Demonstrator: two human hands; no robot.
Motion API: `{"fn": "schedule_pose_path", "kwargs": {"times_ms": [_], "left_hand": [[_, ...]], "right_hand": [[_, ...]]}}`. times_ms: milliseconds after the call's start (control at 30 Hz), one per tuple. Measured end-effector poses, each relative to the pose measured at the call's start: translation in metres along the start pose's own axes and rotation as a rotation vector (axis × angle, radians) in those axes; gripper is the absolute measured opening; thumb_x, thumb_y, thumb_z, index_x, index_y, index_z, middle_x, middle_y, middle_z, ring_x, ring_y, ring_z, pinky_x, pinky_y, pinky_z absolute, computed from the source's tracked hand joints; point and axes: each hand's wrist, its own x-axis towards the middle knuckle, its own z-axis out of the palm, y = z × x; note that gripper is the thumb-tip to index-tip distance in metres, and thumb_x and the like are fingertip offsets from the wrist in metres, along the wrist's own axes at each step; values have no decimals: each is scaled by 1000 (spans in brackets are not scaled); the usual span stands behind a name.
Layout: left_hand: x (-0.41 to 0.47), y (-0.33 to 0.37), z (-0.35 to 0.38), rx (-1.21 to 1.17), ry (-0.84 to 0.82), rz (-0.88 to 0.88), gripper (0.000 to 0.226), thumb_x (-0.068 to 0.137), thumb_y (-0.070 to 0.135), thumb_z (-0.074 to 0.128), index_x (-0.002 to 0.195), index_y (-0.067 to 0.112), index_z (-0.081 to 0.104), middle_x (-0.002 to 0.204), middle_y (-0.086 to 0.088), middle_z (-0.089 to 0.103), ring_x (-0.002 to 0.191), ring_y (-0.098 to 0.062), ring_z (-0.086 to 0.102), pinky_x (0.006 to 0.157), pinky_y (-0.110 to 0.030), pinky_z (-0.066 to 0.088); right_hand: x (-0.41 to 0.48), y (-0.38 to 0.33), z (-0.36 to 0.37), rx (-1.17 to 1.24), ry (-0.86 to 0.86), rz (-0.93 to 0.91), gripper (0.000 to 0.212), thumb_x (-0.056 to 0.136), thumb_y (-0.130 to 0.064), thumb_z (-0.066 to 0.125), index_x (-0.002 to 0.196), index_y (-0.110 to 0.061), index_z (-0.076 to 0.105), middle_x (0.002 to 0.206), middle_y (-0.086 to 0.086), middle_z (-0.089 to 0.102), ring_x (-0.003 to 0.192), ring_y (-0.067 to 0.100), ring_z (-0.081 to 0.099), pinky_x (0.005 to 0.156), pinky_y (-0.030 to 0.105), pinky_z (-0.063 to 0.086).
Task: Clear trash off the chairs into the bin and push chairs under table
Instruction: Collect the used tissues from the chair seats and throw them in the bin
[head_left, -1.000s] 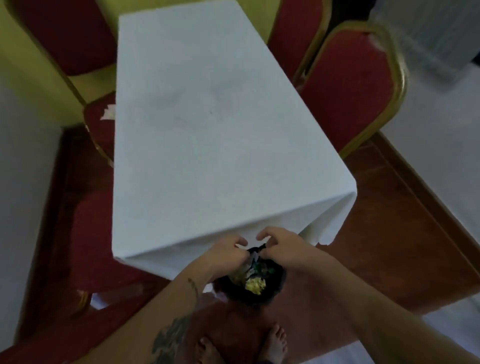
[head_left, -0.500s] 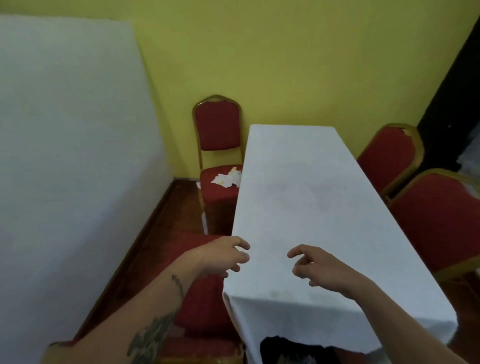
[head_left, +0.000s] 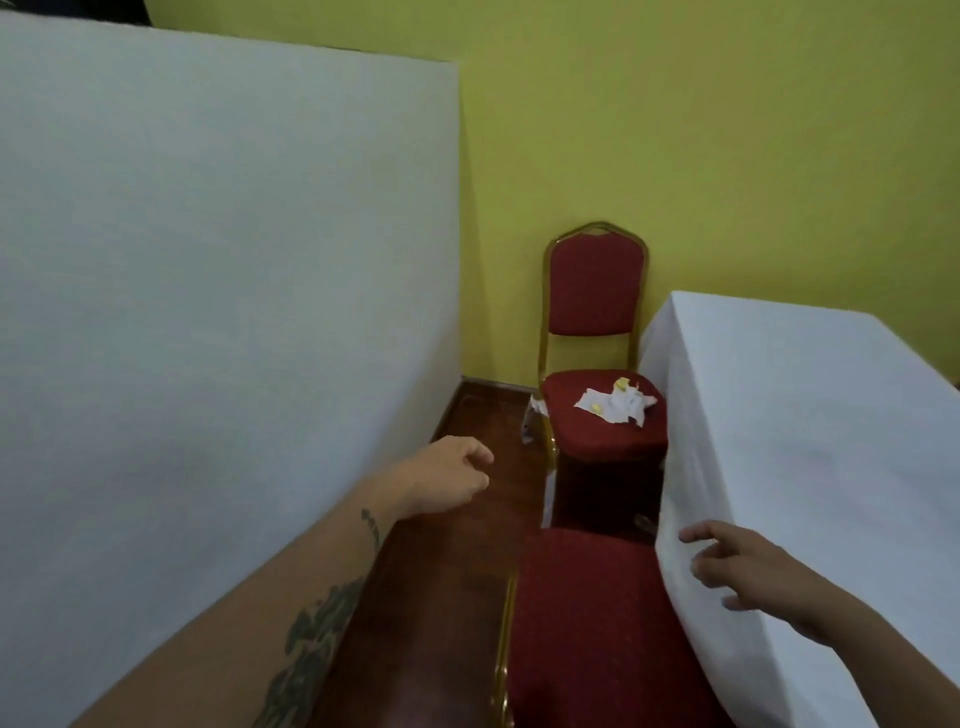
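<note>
White tablecloth (head_left: 810, 415) edge meets the right hand (head_left: 748, 571), fingers spread, empty. Left hand (head_left: 447, 475), loosely curled and empty, hovers well left of the table, short of the chair (head_left: 597, 364) holding trash (head_left: 615, 405).

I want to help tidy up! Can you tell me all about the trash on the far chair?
The trash is crumpled white paper with small yellow scraps, one on top and one near its left edge. It lies loose on the red padded seat of the far chair, toward the side by the white tablecloth. Neither hand touches it.
</note>
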Motion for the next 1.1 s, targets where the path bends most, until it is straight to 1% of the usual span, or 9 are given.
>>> {"fn": "schedule_pose_path", "kwargs": {"times_ms": [133, 333, 500, 600, 667, 800, 900, 1000, 1100], "left_hand": [[41, -31, -54, 101, -40, -8, 40, 96, 22, 53, 136, 20, 53, 102, 4, 60, 105, -20, 64, 96, -35, 52], [137, -47, -92, 293, -168, -7, 44, 94, 20, 52, 138, 20, 53, 106, 0, 61, 105, -21, 62, 95, -36, 52], [227, -43, -106, 406, -259, 43, 43, 98, 21, 51, 140, 21, 49, 125, -4, 57, 114, -21, 58, 94, -31, 47], [281, -40, -107, 477, -343, 44, 44, 97, 23, 53, 141, 22, 49, 136, -7, 54, 120, -24, 56, 97, -31, 45], [311, -32, -108, 509, -382, 69, 45, 97, 21, 54, 142, 21, 48, 135, -8, 53, 120, -24, 55, 90, -27, 44], [362, -11, -105, 520, -442, 110, 45, 94, 20, 56, 139, 19, 51, 109, -2, 56, 93, -16, 58, 68, -23, 44], [405, 9, -101, 546, -468, 147, 45, 91, 20, 57, 136, 20, 54, 114, -1, 58, 96, -15, 59, 68, -20, 44], [451, 27, -98, 556, -509, 157, 46, 88, 21, 58, 134, 24, 55, 122, -1, 59, 104, -15, 61, 78, -22, 49], [512, 44, -96, 543, -524, 209, 34, 84, 23, 59, 117, 29, 65, 125, -2, 59, 107, -16, 60, 79, -23, 50]], "right_hand": [[53, -37, 32, 11, -12, 20, 31, 95, -14, 63, 123, -27, 60, 112, 12, 62, 105, 25, 64, 91, 43, 56], [128, -64, 51, 64, 46, 77, 33, 97, -14, 62, 128, -23, 55, 104, 15, 64, 85, 23, 60, 77, 38, 53], [201, -78, 48, 113, 148, 94, 36, 95, -17, 63, 130, -25, 55, 111, 14, 65, 102, 30, 65, 90, 45, 55], [239, -89, 42, 157, 173, 158, 37, 96, -15, 63, 131, -23, 55, 110, 17, 64, 95, 28, 64, 87, 44, 55], [258, -98, 34, 207, 198, 189, 37, 95, -15, 63, 130, -25, 54, 103, 12, 62, 89, 23, 60, 84, 43, 55], [287, -110, 21, 247, 225, 246, 36, 92, -17, 63, 126, -27, 55, 102, 7, 63, 83, 19, 59, 71, 36, 53], [311, -116, 8, 286, 249, 294, 36, 91, -15, 62, 125, -25, 55, 96, 7, 61, 78, 17, 56, 64, 32, 47], [336, -122, -6, 291, 241, 351, 36, 92, -15, 60, 126, -25, 53, 105, 6, 61, 82, 17, 56, 66, 31, 47], [375, -124, -22, 274, 252, 414, 39, 89, -15, 61, 126, -24, 54, 97, 4, 60, 75, 16, 56, 60, 28, 46]]}}
